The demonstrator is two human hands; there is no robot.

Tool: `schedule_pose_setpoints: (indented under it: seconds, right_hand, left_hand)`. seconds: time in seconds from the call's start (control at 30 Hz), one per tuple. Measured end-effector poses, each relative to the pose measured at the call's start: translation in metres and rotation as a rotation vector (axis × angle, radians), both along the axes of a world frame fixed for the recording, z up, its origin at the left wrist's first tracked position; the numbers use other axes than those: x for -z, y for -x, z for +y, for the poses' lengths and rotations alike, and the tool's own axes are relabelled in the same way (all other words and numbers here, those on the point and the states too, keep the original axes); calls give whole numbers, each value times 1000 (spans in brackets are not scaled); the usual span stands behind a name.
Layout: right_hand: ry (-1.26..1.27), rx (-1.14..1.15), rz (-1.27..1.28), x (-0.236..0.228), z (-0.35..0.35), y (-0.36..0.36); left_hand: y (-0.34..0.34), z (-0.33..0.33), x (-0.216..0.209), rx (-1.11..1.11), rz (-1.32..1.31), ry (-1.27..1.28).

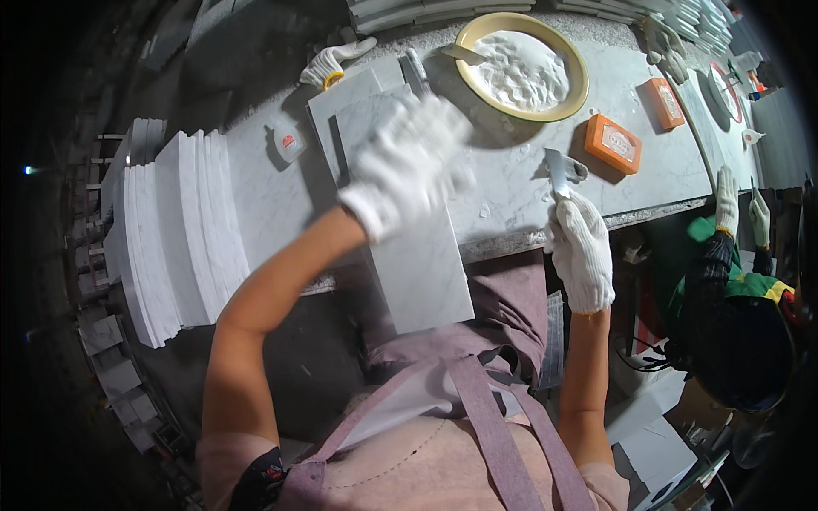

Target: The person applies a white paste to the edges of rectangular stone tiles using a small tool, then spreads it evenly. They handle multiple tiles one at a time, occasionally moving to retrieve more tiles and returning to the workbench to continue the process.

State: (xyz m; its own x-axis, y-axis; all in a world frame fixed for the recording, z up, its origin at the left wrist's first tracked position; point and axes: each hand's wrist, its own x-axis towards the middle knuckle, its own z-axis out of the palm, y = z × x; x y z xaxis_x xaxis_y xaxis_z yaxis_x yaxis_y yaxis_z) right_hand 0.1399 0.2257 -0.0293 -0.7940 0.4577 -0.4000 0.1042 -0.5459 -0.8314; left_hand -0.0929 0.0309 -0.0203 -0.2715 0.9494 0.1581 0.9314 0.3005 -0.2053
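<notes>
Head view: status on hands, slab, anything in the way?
Left hand blurred over slab, grip unclear. Right hand holds blade. Slab overhangs table. Left hand hides part of slab.

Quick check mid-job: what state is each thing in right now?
Left hand: gloved, blurred, over the slab; grip unclear
Right hand: gloved, closed on scraper
Scraper: held, blade outward
Marble slab: flat, overhanging the table's near edge
Bowl: upright, holding white powdery material
Orange boxes: lying on the table
Left-side slabs: stacked on edge
</notes>
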Motion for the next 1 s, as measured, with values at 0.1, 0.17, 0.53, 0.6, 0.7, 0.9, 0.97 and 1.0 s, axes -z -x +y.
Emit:
schedule_pose_setpoints:
  seconds: [0.1, 0.17, 0.53, 0.6, 0.7, 0.9, 0.97, 1.0]
  right_hand:
    - [-116, -12, -36, 1, -5, 21]
    - [-248, -77, -95, -3, -7, 38]
    - [-736, -503, 148, 9, -18, 134]
    - [-760, -545, 165, 12, -18, 142]
    - [-899, -600, 188, 11, -17, 147]
    - [-1082, -614, 189, -3, -23, 150]
    - [-1124, -624, 144, -8, -27, 150]
    - [-1146, -617, 152, -9, -28, 149]
  left_hand:
    - [61, -7, -15, -436, 58, -290]
    - [68, -23, -19, -407, -51, -418]
    - [-141, -61, -37, 116, -559, -322]
    - [-147, -58, -31, 139, -592, -241]
    - [-150, -58, -18, 140, -556, -219]
    - [-150, -54, -6, 142, -481, -343]
    - [-150, -53, -7, 150, -475, -395]
    - [-150, -52, -8, 141, -474, -362]
